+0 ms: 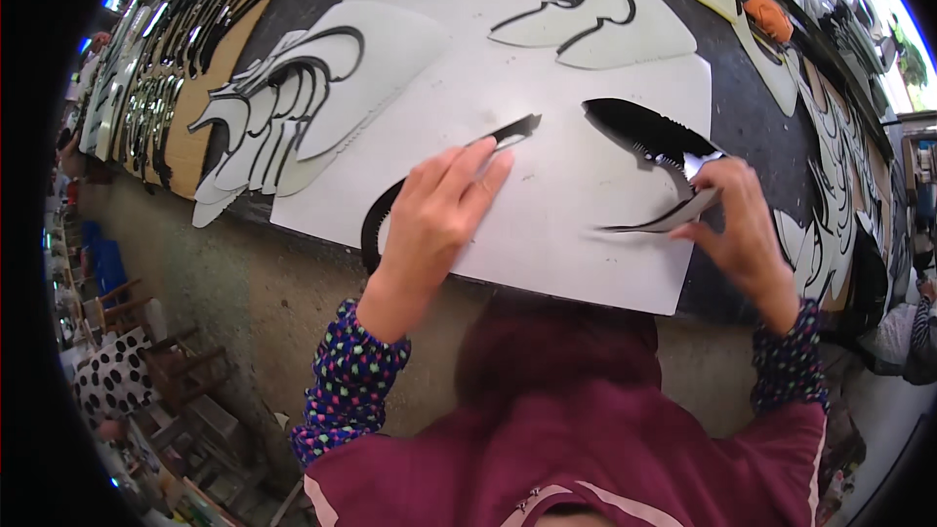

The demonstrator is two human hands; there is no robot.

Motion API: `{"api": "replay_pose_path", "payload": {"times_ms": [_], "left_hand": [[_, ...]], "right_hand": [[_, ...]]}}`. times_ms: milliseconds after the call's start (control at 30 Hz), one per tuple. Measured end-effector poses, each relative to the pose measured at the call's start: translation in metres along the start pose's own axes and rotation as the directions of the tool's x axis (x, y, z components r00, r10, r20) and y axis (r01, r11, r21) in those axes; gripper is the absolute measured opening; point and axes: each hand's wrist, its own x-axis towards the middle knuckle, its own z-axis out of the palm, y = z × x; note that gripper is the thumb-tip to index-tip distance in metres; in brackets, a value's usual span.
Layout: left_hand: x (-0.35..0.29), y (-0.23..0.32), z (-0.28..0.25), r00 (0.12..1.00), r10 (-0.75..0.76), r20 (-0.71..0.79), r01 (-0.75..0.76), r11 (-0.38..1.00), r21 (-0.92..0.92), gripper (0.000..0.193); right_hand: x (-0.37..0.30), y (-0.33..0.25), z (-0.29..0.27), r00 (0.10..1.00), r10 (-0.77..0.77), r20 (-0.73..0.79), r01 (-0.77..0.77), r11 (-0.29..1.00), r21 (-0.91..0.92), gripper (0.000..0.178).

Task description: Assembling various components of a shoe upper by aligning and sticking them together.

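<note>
My left hand (434, 220) lies over a narrow curved strip (376, 220), black with a notched edge. Its fingers press together near the strip's upper end, against the white board (576, 259). Between finger and thumb, my right hand (737, 220) pinches a thin curved piece (659, 222), pale on one side and dark along its edge; its left tip is blurred. A black glossy piece (634, 122) with a notched edge reaches up to the right fingers. Whether it joins the pinched piece is hidden by those fingers.
Overlapping pale, black-edged pieces (283, 117) lie at the board's left. More pale pieces (615, 24) lie at its far side. Rows of dark strips (176, 78) sit on cardboard at far left; further cut pieces (839, 176) lie at right. A stool (185, 366) stands lower left.
</note>
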Motion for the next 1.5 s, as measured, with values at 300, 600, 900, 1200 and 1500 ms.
{"api": "replay_pose_path", "payload": {"times_ms": [300, 600, 900, 1200, 1500], "left_hand": [[0.008, -0.006, 0.012, 0.999, 0.039, -0.001, -0.039, 0.999, 0.016, 0.044], [-0.014, 0.015, -0.003, 0.980, 0.197, 0.010, -0.194, 0.973, -0.123, 0.036], [-0.016, 0.012, -0.002, 0.968, 0.243, 0.069, -0.235, 0.966, -0.109, 0.033], [-0.017, 0.010, -0.003, 0.970, 0.218, 0.106, -0.198, 0.965, -0.174, 0.039], [-0.017, 0.008, -0.001, 0.965, 0.236, 0.112, -0.219, 0.965, -0.146, 0.040]], "right_hand": [[-0.027, -0.031, 0.015, 1.000, -0.025, 0.018, 0.023, 0.992, 0.127, 0.047], [-0.021, -0.041, 0.049, 0.990, 0.057, 0.128, -0.059, 0.998, 0.005, 0.032], [-0.019, -0.027, 0.061, 1.000, -0.012, -0.017, 0.017, 0.937, 0.350, 0.030], [0.014, -0.029, 0.066, 0.998, 0.032, -0.056, -0.003, 0.891, 0.454, 0.017], [0.019, -0.031, 0.070, 0.999, 0.045, 0.018, -0.048, 0.914, 0.402, 0.018]]}}
